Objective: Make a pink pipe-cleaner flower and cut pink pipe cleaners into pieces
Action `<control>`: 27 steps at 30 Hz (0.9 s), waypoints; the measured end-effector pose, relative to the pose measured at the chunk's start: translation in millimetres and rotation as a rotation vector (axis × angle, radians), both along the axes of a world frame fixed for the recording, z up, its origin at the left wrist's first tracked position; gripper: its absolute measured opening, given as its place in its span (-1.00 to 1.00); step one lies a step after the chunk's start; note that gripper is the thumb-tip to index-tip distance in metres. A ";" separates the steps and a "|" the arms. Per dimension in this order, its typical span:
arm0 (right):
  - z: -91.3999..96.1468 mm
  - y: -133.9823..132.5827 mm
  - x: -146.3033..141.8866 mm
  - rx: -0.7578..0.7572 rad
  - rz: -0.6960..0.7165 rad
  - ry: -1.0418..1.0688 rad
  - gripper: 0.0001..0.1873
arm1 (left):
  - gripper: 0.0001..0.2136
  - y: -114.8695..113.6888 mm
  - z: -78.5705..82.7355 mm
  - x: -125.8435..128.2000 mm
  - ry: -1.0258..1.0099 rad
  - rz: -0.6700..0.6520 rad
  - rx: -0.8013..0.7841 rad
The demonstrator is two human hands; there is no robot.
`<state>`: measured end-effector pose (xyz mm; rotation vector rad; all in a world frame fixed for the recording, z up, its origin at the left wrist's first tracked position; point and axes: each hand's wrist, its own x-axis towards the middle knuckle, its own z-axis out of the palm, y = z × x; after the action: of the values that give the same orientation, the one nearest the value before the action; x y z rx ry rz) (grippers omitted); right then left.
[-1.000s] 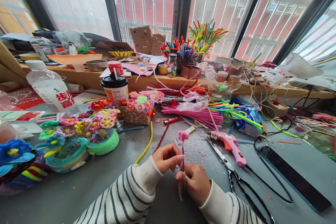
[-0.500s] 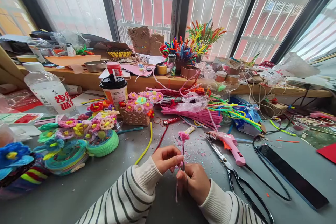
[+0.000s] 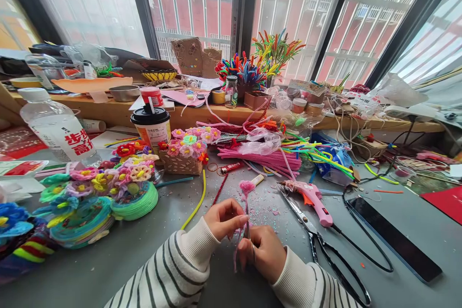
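Observation:
Near the front middle of the table, my left hand [image 3: 227, 219] pinches a pink fuzzy pipe-cleaner piece [image 3: 247, 187], whose fluffy rounded head stands up above the fingers. A thin pink strand of it hangs below. Close beside it on the right, my right hand [image 3: 265, 249] is closed round small metal scissors [image 3: 247, 229]; a narrow blade points up along the pink stem, and part of a handle loop shows by the fingers. Whether the blades touch the stem I cannot tell. Pink and pale clippings [image 3: 267, 204] lie scattered on the table just beyond.
To the right lie large black-handled scissors [image 3: 311, 226], a pink glue gun [image 3: 311, 198] with its cord, and a phone [image 3: 395, 239]. Left are pipe-cleaner flower pots [image 3: 135, 202], a cup [image 3: 151, 130] and a water bottle [image 3: 59, 130]. Pink pipe cleaners [image 3: 260, 159] lie behind.
The whole view has shifted slightly, so things appear further left. The pink head has turned and shows a broader, rounder side; both hands keep their hold close together.

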<state>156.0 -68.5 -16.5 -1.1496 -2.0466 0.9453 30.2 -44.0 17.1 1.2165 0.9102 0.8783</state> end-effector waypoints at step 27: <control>3.2 0.9 0.6 -0.066 -0.059 0.094 -0.29 | -0.75 2.3 -2.0 -3.1 0.006 -0.012 0.040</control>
<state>156.6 -67.6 -13.3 -1.1708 -1.9097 1.0256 27.0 -41.7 15.1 1.2587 0.8931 0.8876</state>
